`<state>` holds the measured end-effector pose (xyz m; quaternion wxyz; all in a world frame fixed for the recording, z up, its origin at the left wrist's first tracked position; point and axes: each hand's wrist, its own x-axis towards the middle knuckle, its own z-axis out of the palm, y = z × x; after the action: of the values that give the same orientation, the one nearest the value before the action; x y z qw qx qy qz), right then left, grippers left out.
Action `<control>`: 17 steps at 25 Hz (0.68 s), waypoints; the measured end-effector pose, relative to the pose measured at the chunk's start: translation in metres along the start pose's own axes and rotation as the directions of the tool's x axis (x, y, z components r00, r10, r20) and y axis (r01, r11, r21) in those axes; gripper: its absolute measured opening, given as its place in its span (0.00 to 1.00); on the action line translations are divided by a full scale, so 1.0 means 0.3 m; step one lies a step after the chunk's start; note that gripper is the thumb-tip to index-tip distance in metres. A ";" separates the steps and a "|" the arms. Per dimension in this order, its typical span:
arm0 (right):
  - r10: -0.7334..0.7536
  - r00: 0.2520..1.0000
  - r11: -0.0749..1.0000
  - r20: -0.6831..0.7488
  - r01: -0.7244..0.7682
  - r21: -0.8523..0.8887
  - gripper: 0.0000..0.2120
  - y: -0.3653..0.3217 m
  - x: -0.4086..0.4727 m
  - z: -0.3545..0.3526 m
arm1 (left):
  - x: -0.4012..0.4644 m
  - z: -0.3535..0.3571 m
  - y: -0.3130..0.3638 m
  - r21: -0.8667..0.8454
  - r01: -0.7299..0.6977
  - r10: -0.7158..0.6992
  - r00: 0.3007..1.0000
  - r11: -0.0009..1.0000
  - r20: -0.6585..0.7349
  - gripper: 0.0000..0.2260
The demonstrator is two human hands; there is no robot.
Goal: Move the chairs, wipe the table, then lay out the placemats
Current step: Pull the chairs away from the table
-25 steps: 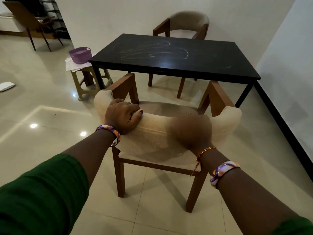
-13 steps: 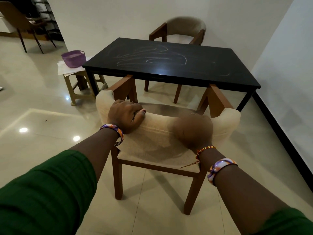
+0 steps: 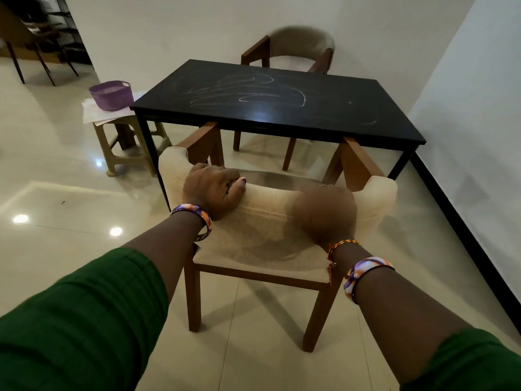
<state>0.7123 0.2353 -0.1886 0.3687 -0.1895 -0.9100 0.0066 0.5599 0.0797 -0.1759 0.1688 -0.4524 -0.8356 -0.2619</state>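
My left hand is curled over the top of the soft back of the near chair; my fingers go over the far side and my thumb lies along the top; so this hand has a good hold of the chair. My right hand is on the same chair back, a bit to the right; it looks blurry, but its fingers bend over the top edge too, so it grips the chair as well. Both my arms reach out in front of me; I have green sleeves, and a bangle with purple and orange on each wrist; my right wrist also has a red and yellow thread.

The near chair has a cream seat and back and brown wooden legs; it stands on the shiny tile floor; its two wooden arms point at the black table, and their tips are right at the table's near edge. The table top has pale scribble marks on it. A second chair sits on the far side of the table, close to the white wall.

To the left of the table there is a small tan stool; some white sheets lie on it, and a purple basket sits on top of the sheets. Far off in the top left corner I can see dark chair legs.
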 end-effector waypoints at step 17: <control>0.060 0.965 0.958 0.255 -0.127 0.257 0.27 0.425 -0.039 -0.051 | 0.141 0.059 0.451 0.011 -0.129 0.085 0.713 0.992 0.696 0.28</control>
<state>0.7736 0.3477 -0.2048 0.2757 -0.1780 -0.9288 0.1719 0.6508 0.1798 -0.1298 -0.1283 -0.5600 -0.8176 -0.0383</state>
